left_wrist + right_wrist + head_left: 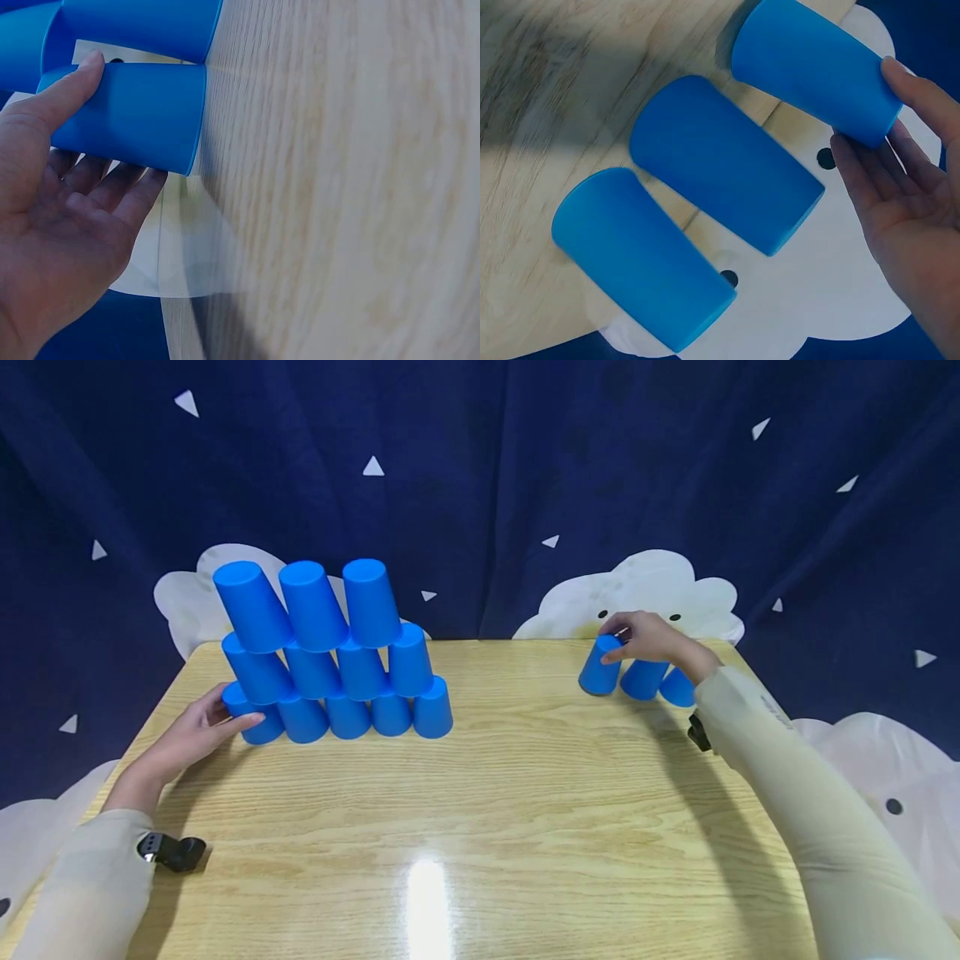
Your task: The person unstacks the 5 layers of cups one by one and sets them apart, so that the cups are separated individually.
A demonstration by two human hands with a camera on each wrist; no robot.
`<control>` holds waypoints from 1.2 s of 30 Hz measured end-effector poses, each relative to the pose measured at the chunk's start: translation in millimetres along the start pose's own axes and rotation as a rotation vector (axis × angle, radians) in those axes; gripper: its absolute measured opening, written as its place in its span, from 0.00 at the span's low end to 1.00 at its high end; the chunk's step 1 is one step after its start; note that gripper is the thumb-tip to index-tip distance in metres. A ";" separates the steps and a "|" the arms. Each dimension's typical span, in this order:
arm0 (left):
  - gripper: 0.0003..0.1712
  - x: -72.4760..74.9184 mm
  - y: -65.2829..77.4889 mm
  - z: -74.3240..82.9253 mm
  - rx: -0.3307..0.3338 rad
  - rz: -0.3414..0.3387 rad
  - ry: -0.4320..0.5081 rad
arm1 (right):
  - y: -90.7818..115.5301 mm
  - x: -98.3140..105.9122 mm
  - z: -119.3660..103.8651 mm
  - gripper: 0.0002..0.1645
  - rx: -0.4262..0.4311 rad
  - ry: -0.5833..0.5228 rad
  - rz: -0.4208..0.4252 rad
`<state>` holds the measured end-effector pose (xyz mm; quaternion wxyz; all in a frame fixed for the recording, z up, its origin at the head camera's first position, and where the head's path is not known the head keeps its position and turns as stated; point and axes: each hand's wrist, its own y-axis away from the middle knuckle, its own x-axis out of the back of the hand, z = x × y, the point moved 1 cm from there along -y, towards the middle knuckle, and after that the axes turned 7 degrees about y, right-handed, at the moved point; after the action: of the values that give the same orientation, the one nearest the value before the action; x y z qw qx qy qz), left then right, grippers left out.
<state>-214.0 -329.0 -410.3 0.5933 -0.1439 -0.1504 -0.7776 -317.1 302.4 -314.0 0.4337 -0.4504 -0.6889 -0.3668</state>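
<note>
Upside-down blue cups stand stacked in three tiers on the left of the table, with three cups [303, 602] in the top row. My left hand [191, 731] holds the leftmost bottom cup [142, 116], its thumb on the near side and its fingers on the far side. Over on the right, my right hand [648, 639] grips another upside-down blue cup [597, 675] near its narrow upper end, thumb against one side and fingers at the other. Beside that cup stand two more blue cups: a middle one [724, 165] and an outer one [641, 259].
Everything stands on a light wooden table [480, 827]. Behind it hangs a dark blue curtain [450, 510] with white clouds and triangles. The right-hand cups are close to the table's back edge. Each wrist carries a small black device [172, 852].
</note>
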 end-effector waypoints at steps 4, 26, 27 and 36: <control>0.44 -0.2 0.3 0.3 -0.006 -0.005 0.003 | 1.4 -0.4 4.2 0.29 -0.020 0.027 -0.005; 0.44 -0.6 -1.4 -0.8 -0.001 -0.012 0.014 | 1.1 2.8 8.0 0.32 -0.007 0.061 -0.024; 0.44 -0.7 -1.4 -0.9 0.000 -0.013 0.013 | 0.2 4.7 6.2 0.32 0.001 0.048 -0.020; 0.44 -0.6 -1.6 -1.0 -0.003 -0.007 0.008 | -12.4 23.1 -46.4 0.30 0.187 -0.041 0.071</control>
<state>-215.4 -328.5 -411.6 0.5910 -0.1413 -0.1472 -0.7805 -321.4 263.8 -277.5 0.4725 -0.4395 -0.7123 -0.2761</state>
